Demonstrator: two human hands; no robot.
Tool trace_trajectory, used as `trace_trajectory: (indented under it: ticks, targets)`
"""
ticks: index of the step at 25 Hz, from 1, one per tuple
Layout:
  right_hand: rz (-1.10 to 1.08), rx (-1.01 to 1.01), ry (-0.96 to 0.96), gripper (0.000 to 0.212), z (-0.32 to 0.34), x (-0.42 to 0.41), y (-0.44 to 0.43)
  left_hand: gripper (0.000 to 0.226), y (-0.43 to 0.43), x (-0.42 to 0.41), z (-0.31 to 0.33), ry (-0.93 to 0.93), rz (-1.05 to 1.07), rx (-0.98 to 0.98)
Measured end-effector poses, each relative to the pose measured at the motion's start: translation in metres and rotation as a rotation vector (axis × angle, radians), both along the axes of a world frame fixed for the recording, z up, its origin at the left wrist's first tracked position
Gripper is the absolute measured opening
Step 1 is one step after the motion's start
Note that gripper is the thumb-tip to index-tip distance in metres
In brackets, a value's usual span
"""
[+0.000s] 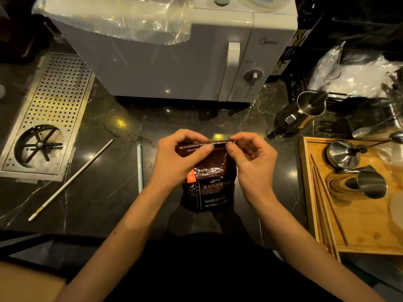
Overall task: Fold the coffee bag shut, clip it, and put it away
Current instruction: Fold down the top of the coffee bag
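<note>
So the coffee bag (pixel 210 182) is standing upright on the dark marble table (pixel 113 188), right in the middle and close to the front edge, just in front of the person. Both hands are working the top of it. The left hand (pixel 178 155) is pinching the left end of the folded-over top strip, thumb lying along the front with the fingers curled behind. The right hand (pixel 250 158) is clamping the right end of that same strip between thumb and fingertips. The fold is showing upside-down print, so the top flap is turned over toward the camera.

Left of the bag, a thin pale bar (pixel 140 168) is lying on the table, close by but not touching it, and further left a long white stick (pixel 72 179) is lying diagonally. I can't tell if either one is the clip.

Behind the bag a white microwave (pixel 174 68) is sitting at the back. A perforated metal drain tray (pixel 56 101) is sitting on the far left. On the right, a wooden tray (pixel 359 232) is holding steel cups and a funnel, and a steel pitcher (pixel 309 105) is standing behind that tray.
</note>
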State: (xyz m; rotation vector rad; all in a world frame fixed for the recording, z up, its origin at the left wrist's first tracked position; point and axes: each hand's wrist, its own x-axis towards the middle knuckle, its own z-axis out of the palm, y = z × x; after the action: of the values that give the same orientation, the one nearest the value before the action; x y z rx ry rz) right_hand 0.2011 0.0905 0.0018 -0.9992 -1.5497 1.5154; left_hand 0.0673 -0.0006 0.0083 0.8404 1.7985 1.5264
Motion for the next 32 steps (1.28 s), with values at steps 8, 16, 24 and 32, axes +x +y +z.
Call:
trace_trajectory:
  ticks: [8, 16, 24, 32]
  targets:
    - [0.125, 0.156, -0.06, 0.017, 0.003, 0.025, -0.02, 0.016, -0.013, 0.025, -0.005, 0.014, 0.041, 0.087]
    - [0.173, 0.216, -0.113, 0.007, 0.001, 0.024, -0.028, 0.013, -0.027, 0.032, -0.008, 0.052, 0.036, 0.097]
    - [0.16, 0.167, -0.111, 0.005, 0.001, 0.02, -0.037, 0.014, -0.028, 0.041, -0.012, -0.05, 0.128, 0.165]
    - [-0.009, 0.268, -0.187, 0.009, -0.002, 0.01, -0.048, 0.013, -0.027, 0.047, -0.014, 0.075, 0.177, 0.153]
